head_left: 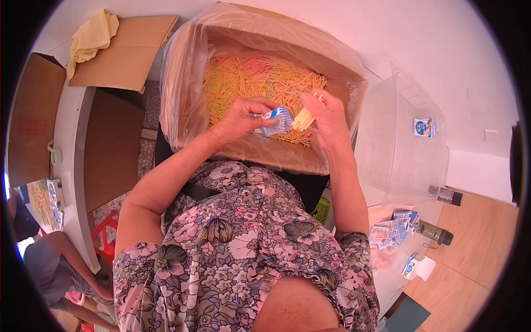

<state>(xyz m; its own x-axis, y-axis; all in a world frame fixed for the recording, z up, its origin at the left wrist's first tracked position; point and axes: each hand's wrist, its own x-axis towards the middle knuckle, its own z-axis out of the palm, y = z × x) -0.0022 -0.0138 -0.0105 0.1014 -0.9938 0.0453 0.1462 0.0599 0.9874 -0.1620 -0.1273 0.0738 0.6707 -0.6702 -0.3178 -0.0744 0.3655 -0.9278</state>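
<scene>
Landmark: a large brown cardboard box lined with clear plastic film (191, 83) stood in front of the person, holding a heap of thin yellow, orange and pink sticks (254, 77).
Left hand: the left hand (243, 117) hovered over the near part of the box, fingers curled and pinching a small blue-and-white printed paper sachet (275, 122).
Right hand: the right hand (326, 113) was just right of the left, over the same near part of the box, fingers pressed together around a small bundle of pale yellow sticks (303, 118).
Bundle axis: its long axis ran diagonally, the lower end pointing down-left at the sachet's mouth, the upper end lost inside the fingers.
Sachet: it lay roughly crosswise, its open end facing right and touching the bundle's tip.
Right of the box: a clear plastic tub (404, 138) with one sachet inside; nearer the person, a loose pile of blue-and-white sachets (392, 231) on a white table (475, 66).
Left of the box: flat brown cardboard sheets (124, 52) with a yellow cloth (91, 36), beside a grey speckled floor (146, 133).
Room: a wooden floor (475, 243) lay beyond the table on the right.
</scene>
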